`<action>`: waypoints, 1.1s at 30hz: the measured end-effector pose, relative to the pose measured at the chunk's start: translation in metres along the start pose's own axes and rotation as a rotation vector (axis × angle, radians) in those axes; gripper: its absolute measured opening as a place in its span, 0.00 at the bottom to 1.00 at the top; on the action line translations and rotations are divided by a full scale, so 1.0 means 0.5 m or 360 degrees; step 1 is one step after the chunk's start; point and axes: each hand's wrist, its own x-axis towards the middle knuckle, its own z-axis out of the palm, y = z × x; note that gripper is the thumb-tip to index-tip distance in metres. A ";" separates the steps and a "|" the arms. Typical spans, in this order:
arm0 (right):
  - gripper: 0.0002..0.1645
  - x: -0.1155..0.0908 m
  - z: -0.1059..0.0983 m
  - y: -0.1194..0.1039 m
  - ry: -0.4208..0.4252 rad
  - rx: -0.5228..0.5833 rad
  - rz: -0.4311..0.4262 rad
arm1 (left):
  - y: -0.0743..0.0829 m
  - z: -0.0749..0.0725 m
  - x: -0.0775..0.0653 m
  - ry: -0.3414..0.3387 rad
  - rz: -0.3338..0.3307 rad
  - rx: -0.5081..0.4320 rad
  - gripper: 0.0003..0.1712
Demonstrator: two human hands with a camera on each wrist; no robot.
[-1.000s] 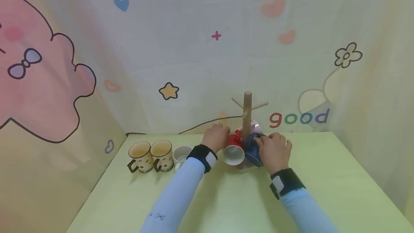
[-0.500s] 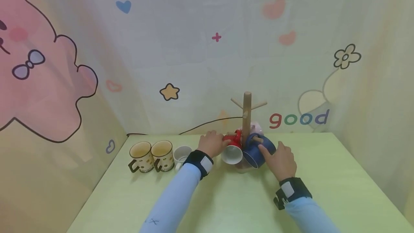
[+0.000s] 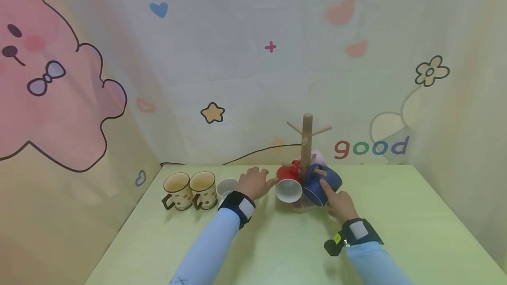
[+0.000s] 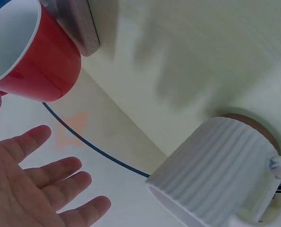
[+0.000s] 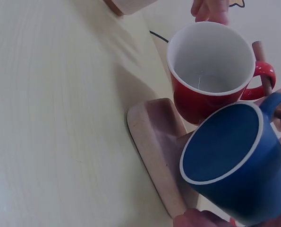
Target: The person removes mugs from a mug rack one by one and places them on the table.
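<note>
A wooden mug tree (image 3: 306, 144) stands at the back of the table. A red mug (image 3: 289, 184) with a white inside hangs by its handle from a lower peg. Beside it a blue mug (image 3: 322, 184) hangs tilted, its handle round another peg. My left hand (image 3: 254, 184) is just left of the red mug, fingers spread, holding nothing; in the left wrist view its thumb is close to the mug's rim. My right hand (image 3: 342, 206) touches the blue mug's side with one extended finger; its other fingers (image 5: 197, 220) are partly hidden below the mug.
Two cream patterned mugs (image 3: 178, 192) with dark handles stand at the left. Next to them is a white ribbed mug (image 4: 216, 170), partly behind my left hand. Something pale pink (image 3: 318, 158) shows behind the post. Upper pegs (image 3: 321, 130) stick out sideways.
My left hand has drawn back leftward from the red mug. My right hand has let go of the blue mug's handle area and shifted lower along its side; the mug has swung rightward.
</note>
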 end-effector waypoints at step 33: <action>0.68 0.008 -0.012 0.016 -0.0035 0.0359 0.0052 | -0.012 0.009 0.001 -0.0030 0.0012 -0.0011 0.37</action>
